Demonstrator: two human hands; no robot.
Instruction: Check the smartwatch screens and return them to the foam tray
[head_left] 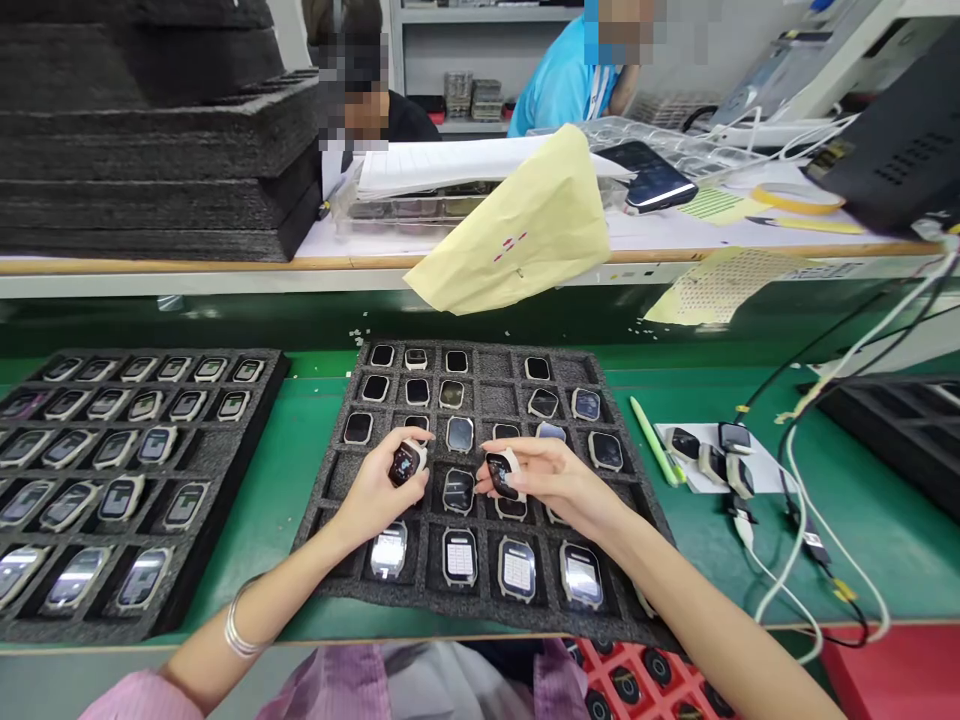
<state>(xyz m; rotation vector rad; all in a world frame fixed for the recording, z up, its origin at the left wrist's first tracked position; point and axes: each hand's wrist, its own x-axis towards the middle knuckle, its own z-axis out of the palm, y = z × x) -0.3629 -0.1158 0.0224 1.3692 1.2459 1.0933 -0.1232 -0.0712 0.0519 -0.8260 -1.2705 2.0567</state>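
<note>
My left hand point(379, 490) is closed round a smartwatch body point(406, 463) with a lit screen, held above the middle foam tray point(480, 400). My right hand point(555, 480) pinches a second smartwatch body point(501, 473) close beside it. Both hands hover over the tray's centre rows. The tray's pockets hold several more watch bodies; those in the front row point(459, 557) show lit white screens. Some pockets near the top right are vacant.
A second foam tray point(225, 460) full of watch bodies lies at the left. A green pen point(651, 436), loose watches on white paper point(712, 455) and charging cables point(795, 500) lie at the right. Stacked black foam point(150, 130), a yellow envelope point(525, 230) and two other people sit beyond the shelf.
</note>
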